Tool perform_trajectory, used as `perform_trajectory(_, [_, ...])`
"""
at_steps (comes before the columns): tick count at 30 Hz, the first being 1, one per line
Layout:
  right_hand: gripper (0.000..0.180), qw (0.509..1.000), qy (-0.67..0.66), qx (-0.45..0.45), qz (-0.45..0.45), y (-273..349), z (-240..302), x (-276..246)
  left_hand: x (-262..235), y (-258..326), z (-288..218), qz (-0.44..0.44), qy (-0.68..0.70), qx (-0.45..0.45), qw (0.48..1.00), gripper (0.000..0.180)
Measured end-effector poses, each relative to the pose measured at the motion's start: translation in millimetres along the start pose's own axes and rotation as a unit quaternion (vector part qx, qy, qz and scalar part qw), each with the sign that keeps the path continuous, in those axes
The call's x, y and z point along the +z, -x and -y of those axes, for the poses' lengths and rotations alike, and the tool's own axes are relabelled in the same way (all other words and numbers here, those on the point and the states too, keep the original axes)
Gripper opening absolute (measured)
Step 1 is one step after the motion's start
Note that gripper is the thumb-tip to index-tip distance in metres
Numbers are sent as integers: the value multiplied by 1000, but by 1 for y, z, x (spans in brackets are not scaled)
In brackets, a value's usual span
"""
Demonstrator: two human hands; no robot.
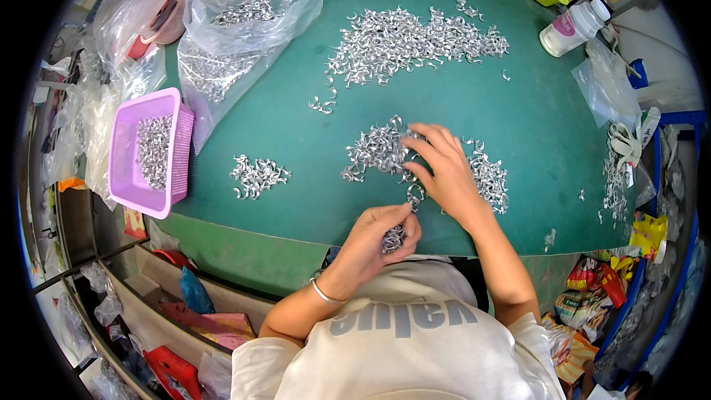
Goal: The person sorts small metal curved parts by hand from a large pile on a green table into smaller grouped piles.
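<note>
Left hand (378, 233) is clenched on a bunch of small shiny curved metal clips (392, 238); right hand (443, 170), at one o'clock, pinches clips from the near pile (378, 150).

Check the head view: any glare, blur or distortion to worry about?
Head view: strong fisheye bend, green table edge curves, corners vignetted black; even light, soft shadows; glare on clear bags; left hand, right hand and metal pieces sharp.
</note>
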State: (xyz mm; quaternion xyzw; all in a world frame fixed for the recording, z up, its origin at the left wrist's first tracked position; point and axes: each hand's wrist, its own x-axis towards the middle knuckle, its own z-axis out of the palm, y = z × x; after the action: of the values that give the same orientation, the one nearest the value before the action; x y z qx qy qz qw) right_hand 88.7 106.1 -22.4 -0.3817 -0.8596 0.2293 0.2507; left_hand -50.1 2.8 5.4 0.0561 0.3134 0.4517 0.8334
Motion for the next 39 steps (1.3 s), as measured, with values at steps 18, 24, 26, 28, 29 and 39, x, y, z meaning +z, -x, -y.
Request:
perform_trajectory(18, [17, 995, -6, 77, -71, 16, -2, -22, -11, -8, 16, -101, -563, 129, 810, 25])
perform_trajectory(24, [12, 994, 106, 19, -11, 5, -5, -11, -19, -7, 16, -95, -546, 138, 821, 20])
perform_trajectory(26, [10, 994, 105, 15, -23, 8, -7, -11, -28, -11, 23, -89, -513, 184, 833, 17])
perform_trajectory(28, [10, 994, 97, 26, -35, 11, -8, -13, -30, -11, 23, -90, -472, 164, 862, 16])
perform_trajectory(29, [10, 994, 88, 39, -42, 12, -8, -15, -27, -9, 19, -94, -447, 119, 882, 16])
perform_trajectory(39, [34, 998, 5, -45, 35, -22, 1, 17, -18, -8, 13, -63, -358, 45, 930, 17])
